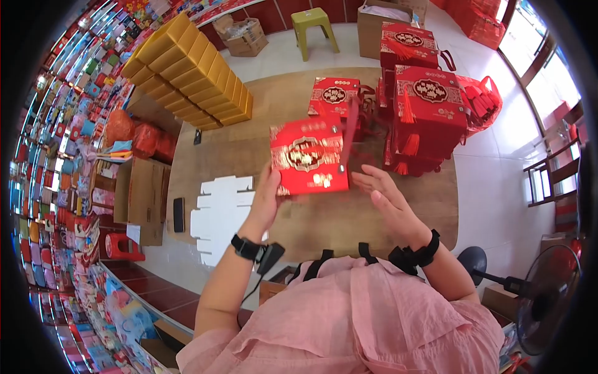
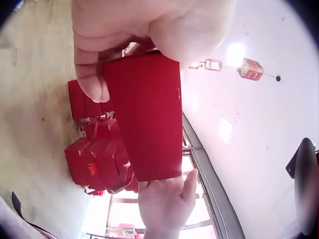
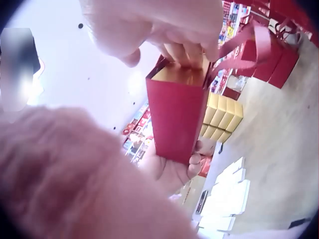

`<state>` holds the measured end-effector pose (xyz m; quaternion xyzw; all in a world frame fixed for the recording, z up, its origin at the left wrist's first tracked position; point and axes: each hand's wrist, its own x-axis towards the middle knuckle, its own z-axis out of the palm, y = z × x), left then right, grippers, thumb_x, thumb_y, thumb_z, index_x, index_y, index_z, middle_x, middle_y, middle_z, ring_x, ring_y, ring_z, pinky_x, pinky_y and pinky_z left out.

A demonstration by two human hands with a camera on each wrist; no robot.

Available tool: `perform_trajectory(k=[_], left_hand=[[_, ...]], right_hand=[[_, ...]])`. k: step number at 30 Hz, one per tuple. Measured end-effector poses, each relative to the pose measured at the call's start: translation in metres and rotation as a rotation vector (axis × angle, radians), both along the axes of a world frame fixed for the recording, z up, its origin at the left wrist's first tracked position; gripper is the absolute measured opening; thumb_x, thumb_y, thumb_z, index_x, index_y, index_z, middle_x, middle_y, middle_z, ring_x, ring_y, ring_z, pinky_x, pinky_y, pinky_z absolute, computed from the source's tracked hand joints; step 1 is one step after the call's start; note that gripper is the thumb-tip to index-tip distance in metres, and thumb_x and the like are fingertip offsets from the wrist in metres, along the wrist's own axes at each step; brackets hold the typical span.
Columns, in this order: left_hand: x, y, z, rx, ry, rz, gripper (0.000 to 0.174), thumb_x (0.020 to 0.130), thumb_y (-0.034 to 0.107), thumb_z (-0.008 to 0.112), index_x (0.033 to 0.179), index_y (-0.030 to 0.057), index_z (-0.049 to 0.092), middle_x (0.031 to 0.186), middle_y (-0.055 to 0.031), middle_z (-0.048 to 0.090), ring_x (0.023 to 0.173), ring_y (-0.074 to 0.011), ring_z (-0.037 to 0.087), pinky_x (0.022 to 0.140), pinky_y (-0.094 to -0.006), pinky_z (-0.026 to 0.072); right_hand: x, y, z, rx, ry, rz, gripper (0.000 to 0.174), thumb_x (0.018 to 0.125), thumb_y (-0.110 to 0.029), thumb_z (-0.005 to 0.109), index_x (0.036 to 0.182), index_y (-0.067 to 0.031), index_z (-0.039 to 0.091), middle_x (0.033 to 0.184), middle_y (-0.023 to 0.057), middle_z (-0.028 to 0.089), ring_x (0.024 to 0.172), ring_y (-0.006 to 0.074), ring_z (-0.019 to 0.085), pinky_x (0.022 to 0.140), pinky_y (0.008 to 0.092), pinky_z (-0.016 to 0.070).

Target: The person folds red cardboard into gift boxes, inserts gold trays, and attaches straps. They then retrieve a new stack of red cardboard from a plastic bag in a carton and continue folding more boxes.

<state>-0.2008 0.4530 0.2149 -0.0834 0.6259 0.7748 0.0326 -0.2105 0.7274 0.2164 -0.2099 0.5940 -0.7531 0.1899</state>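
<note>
A red gift box (image 1: 317, 177) with gold print is held above the table, its printed face turned up. My left hand (image 1: 266, 198) grips it by the left end, thumb on one face and fingers on the other. A dark red ribbon handle (image 1: 352, 121) sticks up at the opposite end. That end is open in the right wrist view, and a gold inner box (image 3: 172, 76) shows inside. My right hand (image 1: 392, 202) is at this end with fingers extended, fingertips right at the gold surface.
Stacked red gift boxes (image 1: 430, 134) stand on the table's right side, with another red box (image 1: 330, 93) behind. Gold boxes (image 1: 205, 75) are piled at the back left. A flat white carton (image 1: 224, 212) and a phone (image 1: 179, 215) lie at the left. A fan (image 1: 548, 299) stands at the right.
</note>
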Motion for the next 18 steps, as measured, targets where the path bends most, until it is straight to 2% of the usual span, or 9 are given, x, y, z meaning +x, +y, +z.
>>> perform_trajectory(k=[4, 5, 6, 9, 10, 11, 13, 16, 18], left_hand=[[-0.134, -0.022, -0.008, -0.108, 0.09, -0.129, 0.042, 0.098, 0.04, 0.038, 0.13, 0.0124, 0.043, 0.108, -0.0023, 0.059, 0.089, -0.0105, 0.058, 0.068, -0.0275, 0.0474], [-0.162, -0.021, -0.012, -0.183, 0.109, -0.147, 0.04, 0.099, 0.039, 0.038, 0.128, 0.0124, 0.045, 0.108, -0.002, 0.06, 0.089, -0.0099, 0.058, 0.067, -0.0275, 0.047], [-0.186, -0.019, -0.018, -0.172, 0.1, -0.16, 0.04, 0.099, 0.039, 0.038, 0.128, 0.0124, 0.045, 0.108, -0.002, 0.06, 0.089, -0.0099, 0.058, 0.067, -0.0275, 0.047], [-0.251, -0.014, -0.063, -0.315, 0.037, -0.245, 0.052, 0.097, 0.045, 0.036, 0.135, 0.0092, 0.041, 0.111, -0.01, 0.059, 0.092, -0.0177, 0.058, 0.075, -0.0325, 0.0488], [-0.274, -0.018, -0.104, -0.564, 0.308, -0.239, 0.053, 0.097, 0.045, 0.036, 0.135, 0.0078, 0.042, 0.113, -0.0149, 0.057, 0.098, -0.024, 0.055, 0.082, -0.0361, 0.0463], [-0.281, -0.024, -0.131, -0.822, 0.579, -0.219, 0.053, 0.097, 0.045, 0.036, 0.134, 0.0064, 0.042, 0.115, -0.0199, 0.055, 0.103, -0.0303, 0.053, 0.089, -0.0396, 0.0437], [-0.252, -0.02, -0.112, -0.962, 0.442, -0.016, 0.05, 0.097, 0.04, 0.039, 0.129, 0.0024, 0.045, 0.119, -0.0261, 0.05, 0.111, -0.0398, 0.046, 0.097, -0.0435, 0.0373], [-0.191, -0.043, -0.094, -0.837, 0.422, 0.121, 0.047, 0.096, 0.036, 0.045, 0.126, 0.0004, 0.047, 0.118, -0.0258, 0.05, 0.111, -0.0404, 0.047, 0.095, -0.0429, 0.0389], [-0.131, -0.07, -0.119, -0.865, 0.321, 0.132, 0.045, 0.095, 0.032, 0.048, 0.126, -0.001, 0.046, 0.117, -0.0268, 0.05, 0.11, -0.0412, 0.047, 0.094, -0.0433, 0.0395]], right_hand=[[-0.011, -0.003, -0.022, 0.112, -0.093, -0.162, 0.039, 0.097, -0.014, 0.043, 0.133, -0.002, 0.036, 0.126, 0.0114, 0.052, 0.119, 0.0184, 0.048, 0.104, 0.0332, 0.0326], [-0.009, -0.005, -0.023, 0.154, -0.125, -0.231, 0.031, 0.097, -0.012, 0.045, 0.127, -0.002, 0.043, 0.119, 0.0098, 0.057, 0.112, 0.0166, 0.053, 0.098, 0.0317, 0.0384], [-0.005, -0.006, -0.032, 0.164, -0.135, -0.244, 0.031, 0.097, -0.012, 0.045, 0.127, -0.002, 0.043, 0.119, 0.0098, 0.057, 0.112, 0.0166, 0.053, 0.098, 0.0317, 0.0384], [0.006, -0.001, -0.054, 0.206, -0.19, -0.3, 0.028, 0.097, -0.012, 0.045, 0.122, -0.0011, 0.047, 0.114, 0.009, 0.059, 0.108, 0.016, 0.055, 0.093, 0.0292, 0.0419], [0.011, -0.002, -0.054, 0.219, -0.231, -0.349, 0.025, 0.096, -0.011, 0.047, 0.119, -0.0006, 0.05, 0.11, 0.0077, 0.06, 0.104, 0.015, 0.056, 0.091, 0.0281, 0.0424], [0.014, -0.004, -0.056, 0.228, -0.266, -0.385, 0.022, 0.095, -0.01, 0.048, 0.115, -0.0001, 0.053, 0.106, 0.0064, 0.061, 0.1, 0.014, 0.057, 0.09, 0.027, 0.0429], [0.019, -0.003, -0.072, 0.248, -0.294, -0.341, 0.02, 0.095, -0.009, 0.048, 0.112, -0.0001, 0.054, 0.104, 0.0059, 0.061, 0.097, 0.0135, 0.057, 0.089, 0.0267, 0.0433], [0.015, -0.011, -0.093, 0.26, -0.295, -0.268, 0.018, 0.096, -0.011, 0.048, 0.107, -0.0001, 0.056, 0.098, 0.005, 0.061, 0.092, 0.0142, 0.06, 0.085, 0.0272, 0.0456], [0.011, -0.021, -0.104, 0.315, -0.344, -0.181, 0.015, 0.094, -0.009, 0.049, 0.104, -0.001, 0.058, 0.094, 0.0032, 0.062, 0.089, 0.012, 0.059, 0.083, 0.0258, 0.0459]])
